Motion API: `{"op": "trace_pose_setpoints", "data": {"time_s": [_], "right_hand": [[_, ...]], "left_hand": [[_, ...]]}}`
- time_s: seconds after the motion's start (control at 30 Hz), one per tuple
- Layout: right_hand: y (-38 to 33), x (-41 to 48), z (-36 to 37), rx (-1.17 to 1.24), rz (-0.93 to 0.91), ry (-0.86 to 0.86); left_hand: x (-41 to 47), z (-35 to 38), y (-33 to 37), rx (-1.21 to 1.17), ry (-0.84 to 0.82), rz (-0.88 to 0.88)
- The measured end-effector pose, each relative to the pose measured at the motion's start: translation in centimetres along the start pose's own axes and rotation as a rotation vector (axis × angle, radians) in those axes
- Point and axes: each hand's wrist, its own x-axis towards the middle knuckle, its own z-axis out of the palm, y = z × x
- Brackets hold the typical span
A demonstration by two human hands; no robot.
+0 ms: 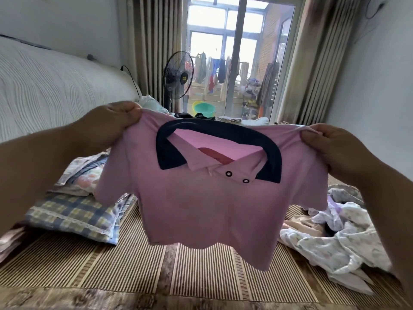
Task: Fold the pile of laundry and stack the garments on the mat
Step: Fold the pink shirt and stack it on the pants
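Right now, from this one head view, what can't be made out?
All head view.
- Middle of the striped woven mat: hidden behind the raised pink navy-collared polo shirt.
- Fingertips of the left hand and right hand: tucked behind the shirt's shoulders.
- White floral laundry pile: garment count unclear; right forearm covers its edge.
- Blue-and-yellow checked cloth: partly behind left arm and sleeve.
- Clothes hanging outside the window: too small.
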Motion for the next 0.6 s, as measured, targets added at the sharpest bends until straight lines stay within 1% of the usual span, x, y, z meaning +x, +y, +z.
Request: {"op": "trace_pose_setpoints", "data": {"time_s": [0.13,0.2,0.23,0.33,0.4,0.47,0.53,0.6], "right_hand": [[-0.8,-0.3,-1.1,0.192,0.023,-0.09],[-0.8,-0.1,-1.5,0.216,0.018,-0.115],[-0.5,0.1,-1.4,0.202,0.025,-0.117],[1.7,0.9,-0.1,0.141,0.093,-0.111],[4.4,1.5,1.3,0.093,0.149,-0.137],[7.8,2.0,2.9,-0.017,0.218,-0.204],[11.8,2.5,4.9,-0.149,0.285,-0.257],[15.9,2.7,7.2,-0.295,0.314,-0.276]], "left_hand": [[-0.1,-1.2,1.6,-0.213,0.057,-0.022],[-0.1,-1.7,1.9,-0.224,0.054,-0.044],[-0.1,-1.9,1.8,-0.197,0.011,-0.052],[-0.3,-0.9,0.2,-0.115,-0.128,-0.089],[-0.1,0.2,-2.1,-0.1,-0.176,-0.122],[0.3,1.4,-5.2,-0.072,-0.196,-0.166],[0.8,3.0,-9.0,0.05,-0.198,-0.198],[1.2,4.8,-13.2,0.195,-0.225,-0.241]]}}
